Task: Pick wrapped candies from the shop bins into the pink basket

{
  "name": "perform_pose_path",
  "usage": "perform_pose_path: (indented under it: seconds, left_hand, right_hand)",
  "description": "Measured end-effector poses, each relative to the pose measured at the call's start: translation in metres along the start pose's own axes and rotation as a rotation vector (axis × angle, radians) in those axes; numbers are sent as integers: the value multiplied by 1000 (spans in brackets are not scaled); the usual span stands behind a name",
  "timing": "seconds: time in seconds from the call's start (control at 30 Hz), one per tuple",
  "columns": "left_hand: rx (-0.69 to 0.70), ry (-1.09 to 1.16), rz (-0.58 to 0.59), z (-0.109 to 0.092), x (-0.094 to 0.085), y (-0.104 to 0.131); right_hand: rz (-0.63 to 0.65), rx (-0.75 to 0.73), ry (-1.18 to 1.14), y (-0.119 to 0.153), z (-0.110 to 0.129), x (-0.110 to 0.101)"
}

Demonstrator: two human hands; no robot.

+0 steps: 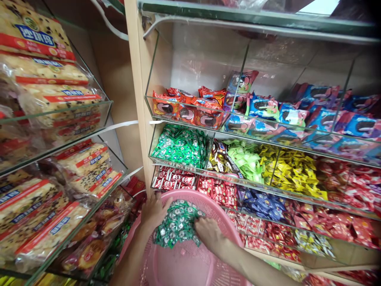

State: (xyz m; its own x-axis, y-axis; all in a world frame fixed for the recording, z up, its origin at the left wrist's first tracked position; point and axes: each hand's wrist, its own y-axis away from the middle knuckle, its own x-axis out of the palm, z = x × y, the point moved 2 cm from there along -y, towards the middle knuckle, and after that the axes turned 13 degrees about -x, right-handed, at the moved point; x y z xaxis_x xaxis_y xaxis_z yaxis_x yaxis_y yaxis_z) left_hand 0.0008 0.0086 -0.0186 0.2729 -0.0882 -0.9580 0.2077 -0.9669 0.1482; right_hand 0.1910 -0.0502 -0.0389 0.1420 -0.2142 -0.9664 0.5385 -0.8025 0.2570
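Observation:
A pink plastic basket with perforated sides stands below the shelves, and a heap of green-wrapped candies lies in its far part. My left hand is at the basket's far left rim, beside the heap, its fingers apart and no object seen in it. On the heap's right side my right hand has its fingers bent down against the candies; whether it grips any is hidden. A small pink piece lies on the basket's bottom.
Glass-fronted shelves ahead hold green candies, yellow candies, blue candies and red snack packs. Glass shelves at left carry packaged pastries. A wooden upright divides the two units.

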Motion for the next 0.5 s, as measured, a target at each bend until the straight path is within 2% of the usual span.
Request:
perform_pose_path:
  seconds: [0.13, 0.3, 0.4, 0.5]
  left_hand:
    - [-11, -16, 2, 1, -1, 0]
    - [-2, -7, -5, 1, -2, 0]
    - [-3, 2, 8, 2, -2, 0]
    - [-13, 12, 29, 4, 0, 0]
  right_hand:
    - [66, 37, 43, 6, -1, -9]
    - [152, 68, -36, 15, 6, -38]
    - [65, 16, -94, 15, 10, -76]
    - [-154, -37, -106, 9, 9, -132]
